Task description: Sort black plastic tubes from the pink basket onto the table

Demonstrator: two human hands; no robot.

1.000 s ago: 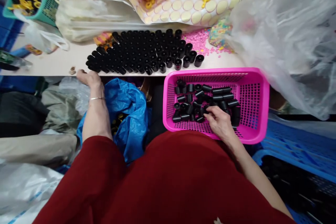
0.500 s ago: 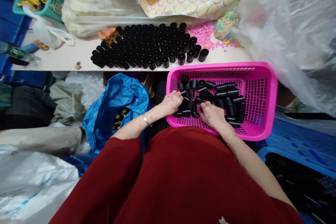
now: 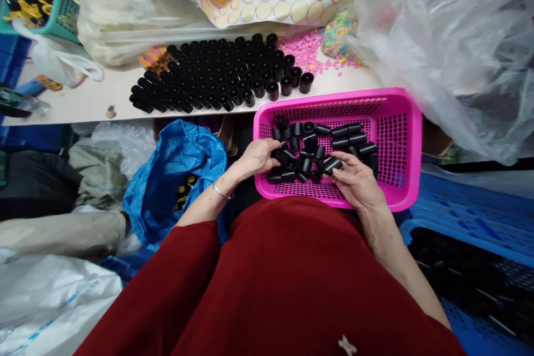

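Black plastic cylinders point(image 3: 287, 177) lie loose in a pink plastic basket point(image 3: 411, 178). My right hand point(image 3: 359, 182) is inside the basket and pinches one black cylinder point(image 3: 332, 165), held tilted between thumb and fingers. At the basket's left end, my left hand point(image 3: 259, 157) has its thumb and fingers closed about another black cylinder point(image 3: 283, 156), which they partly hide. On the white shelf point(image 3: 75, 107) beyond the basket, many more black cylinders point(image 3: 217, 75) stand packed in rows, open ends up.
A blue sack point(image 3: 144, 178) with black and yellow parts stands left of the basket. Pink beads point(image 3: 302, 50) and a clear plastic bag point(image 3: 417, 28) lie on the shelf. A green basket point(image 3: 69, 8) sits far left; blue crates point(image 3: 471, 222) are at the right.
My right hand has moved slightly right and turned, now lifting a cylinder in its fingers. My left hand's thumb and fingers have spread around a cylinder. The whole view has shifted a little.
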